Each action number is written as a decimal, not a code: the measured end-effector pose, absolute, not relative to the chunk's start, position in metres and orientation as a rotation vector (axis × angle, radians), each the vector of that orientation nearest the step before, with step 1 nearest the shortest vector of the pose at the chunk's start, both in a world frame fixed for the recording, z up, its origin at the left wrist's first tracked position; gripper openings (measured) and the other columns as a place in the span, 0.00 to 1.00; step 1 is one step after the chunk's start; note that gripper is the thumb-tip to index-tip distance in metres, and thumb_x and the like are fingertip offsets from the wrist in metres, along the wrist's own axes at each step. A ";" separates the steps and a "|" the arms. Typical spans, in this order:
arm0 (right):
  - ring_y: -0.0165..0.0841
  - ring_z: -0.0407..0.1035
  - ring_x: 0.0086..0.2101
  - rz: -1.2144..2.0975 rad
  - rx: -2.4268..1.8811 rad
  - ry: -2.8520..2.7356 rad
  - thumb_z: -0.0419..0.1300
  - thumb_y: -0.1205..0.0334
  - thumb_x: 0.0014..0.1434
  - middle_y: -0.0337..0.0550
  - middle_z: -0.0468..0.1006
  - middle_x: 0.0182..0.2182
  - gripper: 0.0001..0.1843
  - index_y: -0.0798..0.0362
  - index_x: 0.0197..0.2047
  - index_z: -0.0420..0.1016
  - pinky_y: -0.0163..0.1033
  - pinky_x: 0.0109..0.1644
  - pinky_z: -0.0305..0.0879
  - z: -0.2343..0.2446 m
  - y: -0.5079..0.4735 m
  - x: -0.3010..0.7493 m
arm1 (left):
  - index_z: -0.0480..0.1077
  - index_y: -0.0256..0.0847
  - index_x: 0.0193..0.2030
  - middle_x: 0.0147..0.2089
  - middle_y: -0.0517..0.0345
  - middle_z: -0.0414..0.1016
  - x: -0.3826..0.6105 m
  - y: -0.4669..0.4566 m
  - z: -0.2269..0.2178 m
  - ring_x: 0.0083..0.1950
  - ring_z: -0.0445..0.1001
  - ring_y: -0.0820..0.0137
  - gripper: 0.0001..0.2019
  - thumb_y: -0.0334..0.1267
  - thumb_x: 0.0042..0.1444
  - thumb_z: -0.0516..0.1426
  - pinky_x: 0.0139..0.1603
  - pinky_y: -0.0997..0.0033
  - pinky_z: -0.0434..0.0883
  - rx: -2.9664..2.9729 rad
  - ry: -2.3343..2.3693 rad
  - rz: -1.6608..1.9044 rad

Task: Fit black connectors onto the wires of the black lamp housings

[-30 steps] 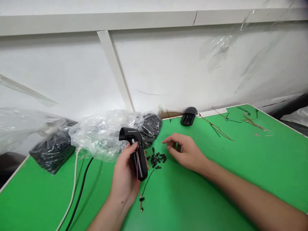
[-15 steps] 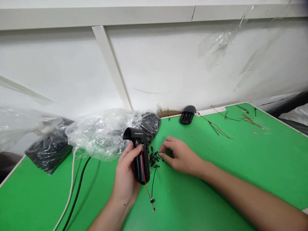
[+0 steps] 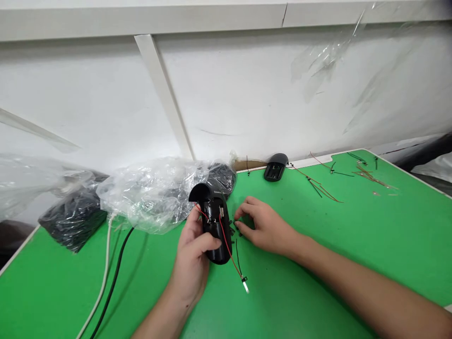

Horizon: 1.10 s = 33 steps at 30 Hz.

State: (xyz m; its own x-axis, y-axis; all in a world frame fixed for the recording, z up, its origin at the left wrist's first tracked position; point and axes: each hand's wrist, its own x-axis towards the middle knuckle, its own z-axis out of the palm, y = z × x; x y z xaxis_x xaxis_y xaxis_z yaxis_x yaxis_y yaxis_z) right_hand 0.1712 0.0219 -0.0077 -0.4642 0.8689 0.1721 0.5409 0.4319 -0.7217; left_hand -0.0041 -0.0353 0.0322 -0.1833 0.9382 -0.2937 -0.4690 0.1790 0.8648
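The left hand [image 3: 193, 252] covered part of the black housing [image 3: 219, 256], whose lettering [image 3: 219, 192] near the top was too small to read. The housing and the fingertips [image 3: 243, 229] of the right hand [image 3: 264, 228] hid some small black parts [image 3: 232, 230]; whether those fingertips gripped one could not be told. The white cable [image 3: 105, 278] and black cable [image 3: 119, 268] ran off the bottom edge.

Left hand [image 3: 192, 256] holds 1 black housing [image 3: 219, 255]; right fingers [image 3: 246, 230] at black parts [image 3: 231, 230].
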 end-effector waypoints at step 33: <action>0.32 0.68 0.33 1.112 -1.097 -1.707 0.59 0.58 0.67 0.41 0.75 0.32 0.08 0.55 0.41 0.73 0.38 0.37 0.63 -0.001 0.019 0.168 | 0.70 0.49 0.57 0.43 0.58 0.73 0.001 -0.037 0.033 0.38 0.67 0.75 0.32 0.50 0.46 0.73 0.34 0.79 0.67 0.558 1.072 1.212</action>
